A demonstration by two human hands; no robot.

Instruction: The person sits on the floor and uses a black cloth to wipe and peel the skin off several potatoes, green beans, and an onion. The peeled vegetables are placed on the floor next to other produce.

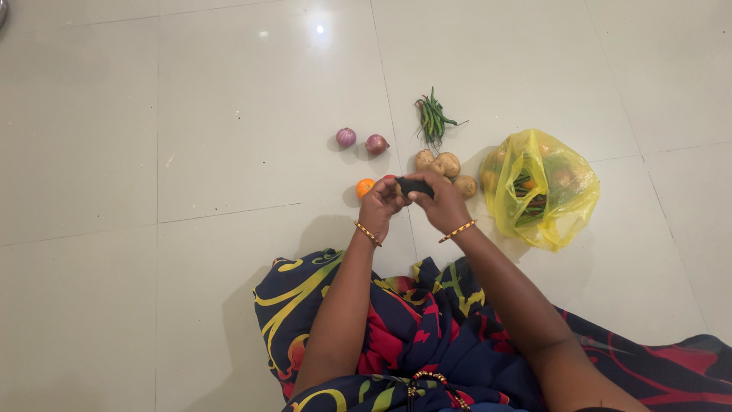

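Seated on the floor [229, 152], both hands, left hand [379, 203] and right hand [441, 203], grip a small dark object [415, 186] above potatoes [444, 164] and a yellow bag [543, 187].

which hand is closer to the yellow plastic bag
Right. The right hand is just to the left of the yellow plastic bag, by the potatoes. The left hand is farther off, beyond the right hand, near the orange tomato.

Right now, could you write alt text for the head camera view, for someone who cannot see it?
Seen from above, a person sitting on a pale tiled floor holds a small dark object between the left hand and right hand. Beyond lie two red onions, green chillies, potatoes, an orange tomato and a yellow plastic bag of vegetables.
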